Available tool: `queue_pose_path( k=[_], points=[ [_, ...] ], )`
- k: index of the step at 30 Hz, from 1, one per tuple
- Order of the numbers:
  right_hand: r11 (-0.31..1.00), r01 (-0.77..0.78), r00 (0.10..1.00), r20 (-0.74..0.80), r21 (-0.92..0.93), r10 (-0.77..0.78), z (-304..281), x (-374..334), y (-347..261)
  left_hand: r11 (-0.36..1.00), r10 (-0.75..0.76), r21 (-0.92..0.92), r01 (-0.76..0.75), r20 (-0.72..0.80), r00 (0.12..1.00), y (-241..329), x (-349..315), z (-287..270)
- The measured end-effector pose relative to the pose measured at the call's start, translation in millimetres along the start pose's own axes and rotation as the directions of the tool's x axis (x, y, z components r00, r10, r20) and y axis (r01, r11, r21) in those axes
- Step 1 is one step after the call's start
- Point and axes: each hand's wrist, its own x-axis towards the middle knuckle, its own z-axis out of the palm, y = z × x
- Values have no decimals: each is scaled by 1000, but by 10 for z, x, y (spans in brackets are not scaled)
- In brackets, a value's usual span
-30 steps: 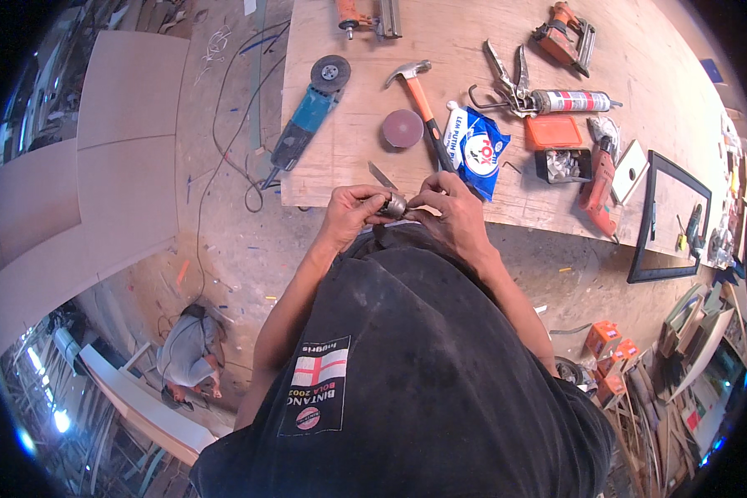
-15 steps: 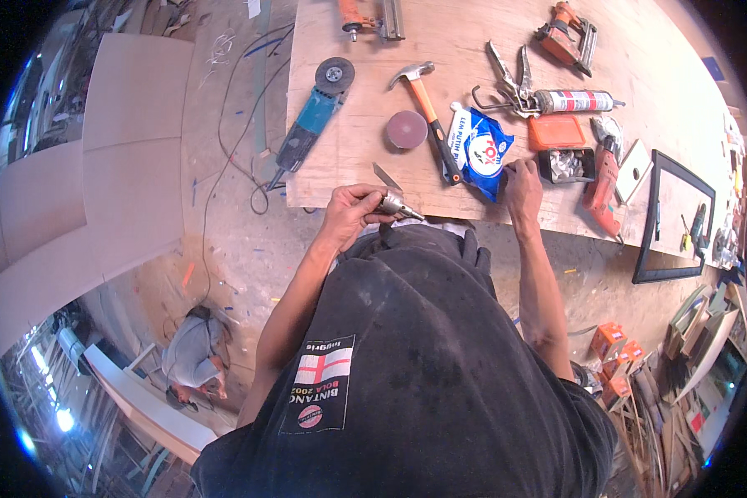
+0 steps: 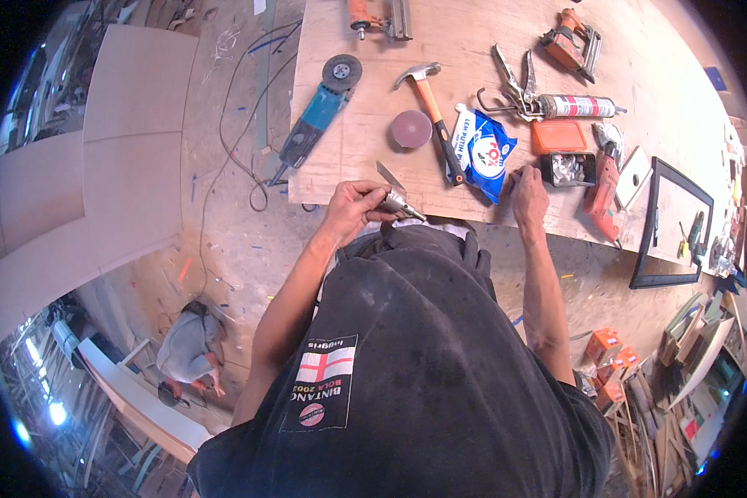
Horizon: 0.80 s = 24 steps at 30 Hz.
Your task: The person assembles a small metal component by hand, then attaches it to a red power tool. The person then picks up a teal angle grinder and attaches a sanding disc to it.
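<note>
A: Left hand [image 3: 350, 207]?

B: Qty 1 metal cyl. bit [image 3: 400, 204], grasped btwn thumb & fingers; shank points right & slightly down in view.

A: Bit's loc.?

B: By near edge of wood tabletop [image 3: 465, 41].

A: Right hand [image 3: 529, 199]?

B: Fingers curled, at near edge, btwn blue/wht packet [image 3: 490, 156] & blk box [image 3: 571, 183] w/ small metal pcs. Can't tell if they grip anything.

A: Other stock?

B: Hammer [image 3: 434, 106], left of packet; red-brn disc [image 3: 411, 129], left of hammer; thin flat blade [image 3: 388, 173], just beside bit; teal grinder [image 3: 317, 120], farther left; red drill [image 3: 603, 187], right of box.
</note>
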Motion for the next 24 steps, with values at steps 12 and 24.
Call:
queue_pose_path(
  k=[12, 24],
  points=[
    [564, -131, 885, 353, 815, -304, -1400, -650, -1339, 979, -188, 95, 180, 80, 979, 32, 90, -25],
    [639, 337, 828, 105, 691, -550, -1174, -744, -1555, 944, -299, 188, 270, 146, 943, -53, 149, 74]
  ],
)
